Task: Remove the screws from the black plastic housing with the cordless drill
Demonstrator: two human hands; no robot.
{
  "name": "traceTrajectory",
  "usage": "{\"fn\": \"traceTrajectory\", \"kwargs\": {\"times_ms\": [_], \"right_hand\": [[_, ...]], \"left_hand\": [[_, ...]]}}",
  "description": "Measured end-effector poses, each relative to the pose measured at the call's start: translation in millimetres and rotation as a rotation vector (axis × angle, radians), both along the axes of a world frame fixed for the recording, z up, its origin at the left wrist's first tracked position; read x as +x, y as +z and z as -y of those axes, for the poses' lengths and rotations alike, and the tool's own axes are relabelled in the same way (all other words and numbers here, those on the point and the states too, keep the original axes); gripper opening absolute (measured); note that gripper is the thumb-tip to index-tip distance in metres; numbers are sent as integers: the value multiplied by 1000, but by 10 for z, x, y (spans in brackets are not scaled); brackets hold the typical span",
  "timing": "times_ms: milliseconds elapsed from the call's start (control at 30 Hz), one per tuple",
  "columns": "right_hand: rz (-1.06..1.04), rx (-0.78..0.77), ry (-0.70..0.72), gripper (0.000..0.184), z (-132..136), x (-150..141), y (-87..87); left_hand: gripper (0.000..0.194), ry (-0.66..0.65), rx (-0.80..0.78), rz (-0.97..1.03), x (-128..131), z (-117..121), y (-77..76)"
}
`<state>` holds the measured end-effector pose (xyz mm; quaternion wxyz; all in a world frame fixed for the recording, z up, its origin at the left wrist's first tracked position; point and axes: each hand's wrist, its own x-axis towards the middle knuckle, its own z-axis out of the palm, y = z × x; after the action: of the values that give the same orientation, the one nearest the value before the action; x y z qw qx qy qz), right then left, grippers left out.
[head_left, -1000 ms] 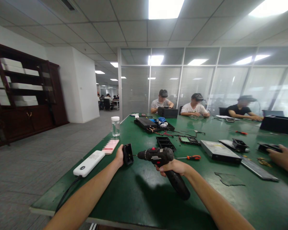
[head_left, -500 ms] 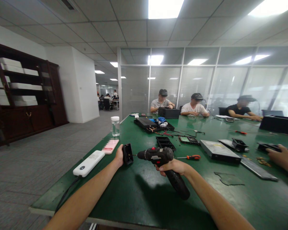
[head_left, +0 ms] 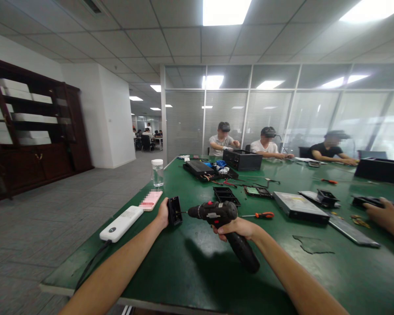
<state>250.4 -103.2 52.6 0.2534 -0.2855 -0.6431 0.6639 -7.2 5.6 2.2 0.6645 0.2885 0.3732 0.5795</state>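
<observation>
My left hand (head_left: pixel 164 212) grips a small black box-shaped part (head_left: pixel 175 211) by its left side, holding it upright over the green table (head_left: pixel 144 280). In my right hand (head_left: pixel 237 228) is a black cordless drill (head_left: pixel 213 212), its handle slanting down to the right. The drill's thin bit points left into the open face of the black part; whether it touches a screw cannot be made out. Behind the drill lies a black frame with compartments (head_left: pixel 226 196). A screwdriver (head_left: pixel 264 215) with an orange and black handle rests right of the drill.
Left of my hand are a white power bank (head_left: pixel 121 224) with a cable, a pink phone (head_left: pixel 151 200) and a clear bottle (head_left: pixel 157 173). Rightward lie a silver disc drive (head_left: pixel 300 208) and a broken dark sheet (head_left: pixel 313 245). Another person's hand (head_left: pixel 387 215) holds a black part. Several people sit beyond.
My hands, the drill and the black part have hardly moved. Across the table, a co-worker's black case has turned and shifted right, and the person beside has extended an arm rightward.
</observation>
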Motion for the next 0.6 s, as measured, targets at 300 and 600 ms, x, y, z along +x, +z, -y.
{"fn": "traceTrajectory", "kwargs": {"times_ms": [300,600], "right_hand": [[1,-8,-1,32,3,-1,0],[-5,-4,9,31,2,6,-17]], "left_hand": [[30,22,-24,-1,20,59,66],[30,41,-46,19,30,75,79]]}}
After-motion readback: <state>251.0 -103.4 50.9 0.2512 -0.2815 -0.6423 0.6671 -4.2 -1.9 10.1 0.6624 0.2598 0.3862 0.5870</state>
